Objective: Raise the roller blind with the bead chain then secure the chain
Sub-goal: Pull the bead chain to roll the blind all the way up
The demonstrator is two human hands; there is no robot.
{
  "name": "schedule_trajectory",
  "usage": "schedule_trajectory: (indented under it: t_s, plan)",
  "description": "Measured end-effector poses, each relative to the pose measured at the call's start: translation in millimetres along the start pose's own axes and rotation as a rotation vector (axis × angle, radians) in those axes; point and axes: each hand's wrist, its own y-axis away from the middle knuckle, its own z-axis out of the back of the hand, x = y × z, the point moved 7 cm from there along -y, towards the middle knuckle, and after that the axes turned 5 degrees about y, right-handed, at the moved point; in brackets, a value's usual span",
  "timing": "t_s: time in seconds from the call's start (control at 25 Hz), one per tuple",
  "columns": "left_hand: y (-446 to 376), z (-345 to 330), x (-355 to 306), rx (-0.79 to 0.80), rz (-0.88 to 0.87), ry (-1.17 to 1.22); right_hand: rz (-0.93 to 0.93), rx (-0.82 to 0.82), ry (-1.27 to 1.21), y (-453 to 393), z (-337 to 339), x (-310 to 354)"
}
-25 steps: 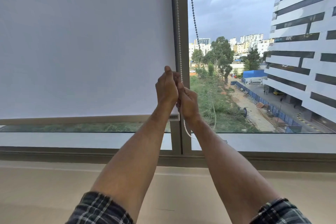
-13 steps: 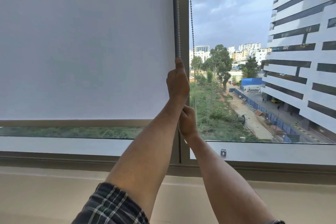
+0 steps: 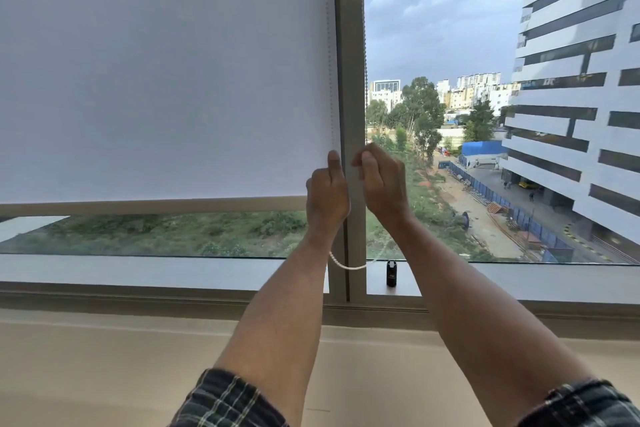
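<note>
A white roller blind [image 3: 166,73] covers the left window pane down to its bottom bar [image 3: 152,206], a little above the lower frame. The white bead chain [image 3: 348,266] runs down both sides of the grey mullion [image 3: 351,45] and loops below my hands. My left hand [image 3: 327,196] is closed on the chain's left strand at the blind's right edge. My right hand [image 3: 382,184] is closed on the right strand just across the mullion, at about the same height.
A small black chain holder [image 3: 391,274] sits on the lower frame just right of the mullion. A beige sill [image 3: 104,364] runs along the bottom. Outside the right pane are trees and a tall building [image 3: 571,97].
My hands were stacked, the left above the right; now they are side by side, one on each strand. The blind's bottom bar sits about where it was.
</note>
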Motion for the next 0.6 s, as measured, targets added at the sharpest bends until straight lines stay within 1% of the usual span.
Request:
schedule_trajectory:
  t_s: [0.04,0.08,0.24,0.32,0.36,0.48,0.6]
  plan:
    - [8.3,-3.9,6.3,0.014,0.007,0.006,-0.041,-0.041,-0.032,-11.4,2.5,5.7]
    - [16.6,-8.9,10.9,0.028,0.014,0.005,-0.101,-0.048,-0.079,-21.6,-0.1,11.0]
    - [40.9,-24.2,26.5,0.055,0.062,0.005,-0.386,0.097,-0.423,-43.0,-36.3,29.8]
    - [48.7,-25.9,35.1,0.072,0.090,0.035,-0.474,0.096,-0.484,-41.5,-43.4,30.3]
    - [52.2,-25.9,38.7,0.079,0.099,0.034,-0.483,0.078,-0.492,-38.4,-43.1,29.0]
    - [65.6,-23.1,49.7,0.099,0.123,0.000,-0.424,0.066,-0.558,-21.8,-45.3,23.7]
    - [82.0,-24.2,67.9,0.165,0.185,-0.034,-0.409,0.056,-0.519,0.8,-49.0,8.9]
